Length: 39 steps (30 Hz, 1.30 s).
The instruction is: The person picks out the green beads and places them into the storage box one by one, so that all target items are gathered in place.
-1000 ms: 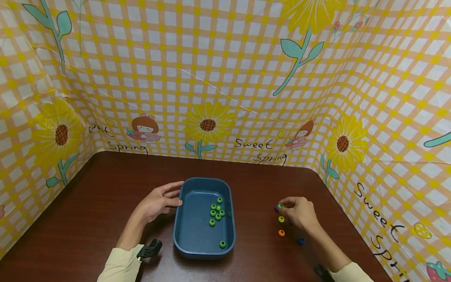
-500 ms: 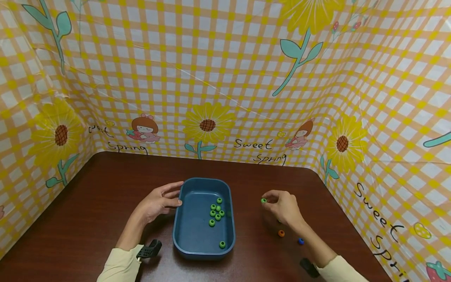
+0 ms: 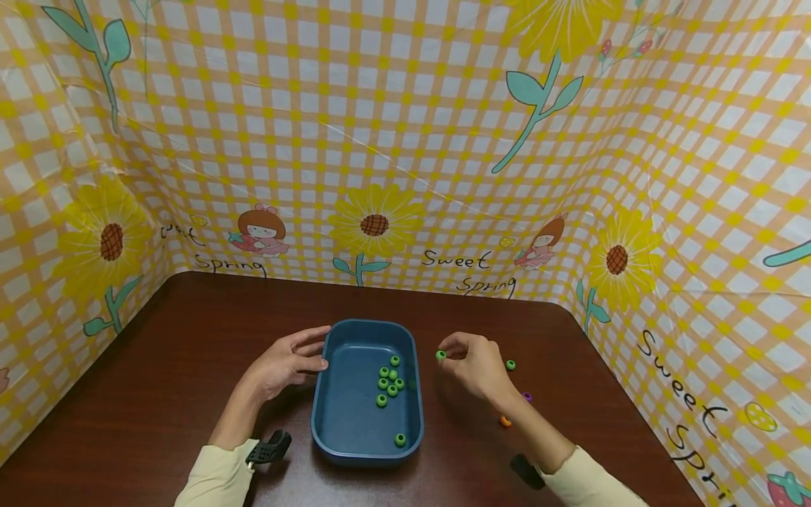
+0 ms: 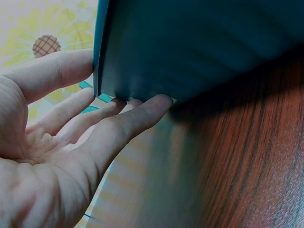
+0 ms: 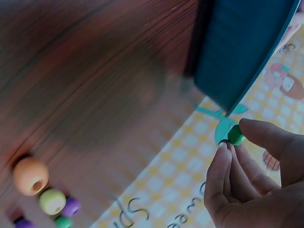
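Between its thumb and fingertips my right hand (image 3: 478, 367) pinches a green bead (image 3: 440, 355), raised a short way off the right side of a blue tray (image 3: 345, 401). The right wrist view shows that bead (image 5: 235, 135) beyond the tray's near wall. Several green beads (image 3: 393, 374) lie inside the tray, mostly grouped toward its right side, with one green bead (image 3: 400, 439) near the front right corner. At the tray's left side, my left hand (image 3: 281, 366) touches the outer wall and rim with extended fingers; the left wrist view shows its thumb (image 4: 147, 109) against the wall.
Right of the tray, loose beads lie on the dark wooden table (image 3: 209, 338): a green one (image 3: 510, 365), a purple one (image 3: 527, 397) and an orange one (image 3: 505, 422). A yellow bead (image 5: 52, 202) also shows. Checked cloth (image 3: 304, 232) rises around the table.
My right hand has moved left toward the tray, carrying the green bead away from the loose beads and uncovering another green bead. My left hand and the tray stay put.
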Each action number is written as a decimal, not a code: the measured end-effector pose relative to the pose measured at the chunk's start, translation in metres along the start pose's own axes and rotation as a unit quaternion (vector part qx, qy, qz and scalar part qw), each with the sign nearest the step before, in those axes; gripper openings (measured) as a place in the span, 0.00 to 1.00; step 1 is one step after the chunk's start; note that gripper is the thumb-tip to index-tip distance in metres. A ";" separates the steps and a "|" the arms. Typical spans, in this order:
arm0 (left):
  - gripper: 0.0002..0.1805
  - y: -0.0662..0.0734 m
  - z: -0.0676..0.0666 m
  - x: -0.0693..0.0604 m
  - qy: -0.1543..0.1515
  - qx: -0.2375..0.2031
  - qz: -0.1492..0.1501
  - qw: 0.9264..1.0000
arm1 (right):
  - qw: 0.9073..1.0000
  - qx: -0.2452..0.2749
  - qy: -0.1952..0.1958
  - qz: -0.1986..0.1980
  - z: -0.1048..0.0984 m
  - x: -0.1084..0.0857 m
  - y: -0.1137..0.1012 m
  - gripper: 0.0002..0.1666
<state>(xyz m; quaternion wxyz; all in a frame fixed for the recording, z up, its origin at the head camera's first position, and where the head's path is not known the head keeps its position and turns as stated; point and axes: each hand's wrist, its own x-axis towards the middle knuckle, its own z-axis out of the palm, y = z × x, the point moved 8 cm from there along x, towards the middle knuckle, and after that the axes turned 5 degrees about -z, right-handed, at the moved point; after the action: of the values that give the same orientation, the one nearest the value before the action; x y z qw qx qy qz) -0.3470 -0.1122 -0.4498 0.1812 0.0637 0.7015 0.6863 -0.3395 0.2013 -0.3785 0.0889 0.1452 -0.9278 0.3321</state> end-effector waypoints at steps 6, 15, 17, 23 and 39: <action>0.38 0.003 0.001 -0.001 -0.007 0.002 0.006 1.000 | 1.000 0.021 -0.003 -0.012 0.017 0.005 -0.020 0.07; 0.38 0.003 0.002 -0.002 -0.003 0.003 0.004 1.000 | 0.998 0.044 -0.008 -0.045 0.038 0.011 -0.048 0.07; 0.38 0.003 0.001 -0.001 -0.002 0.003 0.003 1.000 | 0.998 0.042 -0.011 -0.050 0.042 0.012 -0.053 0.08; 0.38 0.002 0.000 -0.001 -0.003 0.001 0.003 1.000 | 0.996 0.048 -0.022 -0.073 0.051 0.015 -0.064 0.08; 0.38 0.002 0.001 0.000 -0.001 0.008 0.008 1.000 | 0.994 0.044 -0.040 -0.087 0.064 0.022 -0.076 0.08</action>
<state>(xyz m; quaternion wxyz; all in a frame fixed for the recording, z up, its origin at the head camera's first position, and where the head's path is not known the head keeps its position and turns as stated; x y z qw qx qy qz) -0.3470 -0.1113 -0.4477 0.1758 0.0712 0.7061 0.6822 -0.3398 0.0998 -0.3770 0.0740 0.2422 -0.8989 0.3575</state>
